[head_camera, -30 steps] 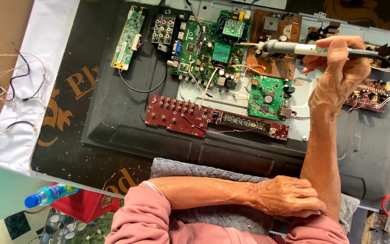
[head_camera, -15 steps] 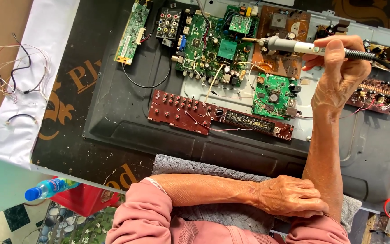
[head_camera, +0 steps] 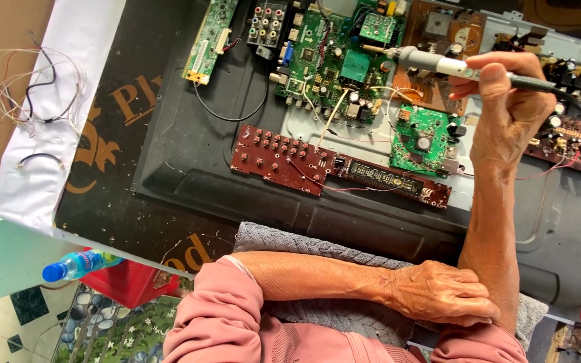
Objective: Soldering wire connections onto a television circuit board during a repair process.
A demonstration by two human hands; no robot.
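One desk point(head_camera: 102, 202), dark-topped, carrying an opened grey chassis point(head_camera: 559, 222) along its far edge. Several circuit boards lie on the chassis: a large green board point(head_camera: 331, 60) at the far side, a long red board point(head_camera: 284, 158) nearer the front, a small green board point(head_camera: 425, 138) between them. Right hand point(head_camera: 506, 111) grasps a soldering iron point(head_camera: 438, 65) pen-style, tip touching or just above the large green board's right edge; which, I cannot tell. Left hand point(head_camera: 442, 296) rests loosely curled and empty on a grey cloth point(head_camera: 290, 242) at the desk's near edge. Step judged: working a joint. It calls for a steady tip and care not to bridge neighbouring parts.
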